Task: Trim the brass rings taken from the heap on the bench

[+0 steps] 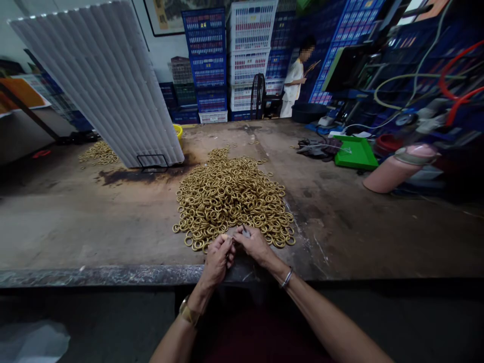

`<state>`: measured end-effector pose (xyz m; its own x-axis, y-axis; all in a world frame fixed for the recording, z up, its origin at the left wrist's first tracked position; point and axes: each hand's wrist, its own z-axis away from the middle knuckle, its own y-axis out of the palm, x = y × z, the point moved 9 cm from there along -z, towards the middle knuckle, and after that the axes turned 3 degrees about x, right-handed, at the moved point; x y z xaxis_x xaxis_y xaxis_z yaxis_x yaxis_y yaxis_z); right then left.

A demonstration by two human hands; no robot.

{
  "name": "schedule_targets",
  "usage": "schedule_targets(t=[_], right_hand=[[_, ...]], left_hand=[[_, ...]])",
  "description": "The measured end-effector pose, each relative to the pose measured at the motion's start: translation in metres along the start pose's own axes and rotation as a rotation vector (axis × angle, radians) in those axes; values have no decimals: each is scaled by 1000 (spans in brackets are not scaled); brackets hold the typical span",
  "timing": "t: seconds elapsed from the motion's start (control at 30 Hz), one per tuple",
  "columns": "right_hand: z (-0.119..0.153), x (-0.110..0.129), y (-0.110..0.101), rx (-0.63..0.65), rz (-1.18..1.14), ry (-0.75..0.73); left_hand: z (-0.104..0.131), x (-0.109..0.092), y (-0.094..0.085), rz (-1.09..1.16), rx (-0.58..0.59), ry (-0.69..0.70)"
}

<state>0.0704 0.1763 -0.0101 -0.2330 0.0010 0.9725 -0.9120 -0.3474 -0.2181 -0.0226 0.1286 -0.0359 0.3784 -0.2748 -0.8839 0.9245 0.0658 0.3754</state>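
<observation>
Your left hand (219, 256): fingers curled, pinched at the tips; the small item there cannot be made out. Your right hand (255, 243): closed on a small grey object (245, 232), its fingertips meeting the left's. Gold-coloured rings (232, 194): one large heap, directly beyond both hands. White corrugated panel (109, 80): leaning, beyond and left of the hands. Green tray (355, 152): far right of them. Pink cylinder (397, 169): tilted, nearer than the tray.

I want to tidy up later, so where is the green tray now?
In the head view, the green tray lies right on the table, between a dark cloth and the pink cylinder.
</observation>
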Motion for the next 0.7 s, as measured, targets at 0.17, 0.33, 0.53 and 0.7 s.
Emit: schedule_targets(t=[0.17, 0.33, 0.53, 0.7], right_hand=[[-1, -6, 2, 7, -68, 32], [-3, -8, -5, -50, 15, 9], [8, 12, 1, -22, 449, -240], [16, 19, 15, 61, 665, -312]], left_hand=[[1, 5, 0, 27, -5, -29], [2, 3, 1, 19, 14, 9], [1, 0, -2, -63, 16, 78], [0, -1, -3, -145, 6, 114]])
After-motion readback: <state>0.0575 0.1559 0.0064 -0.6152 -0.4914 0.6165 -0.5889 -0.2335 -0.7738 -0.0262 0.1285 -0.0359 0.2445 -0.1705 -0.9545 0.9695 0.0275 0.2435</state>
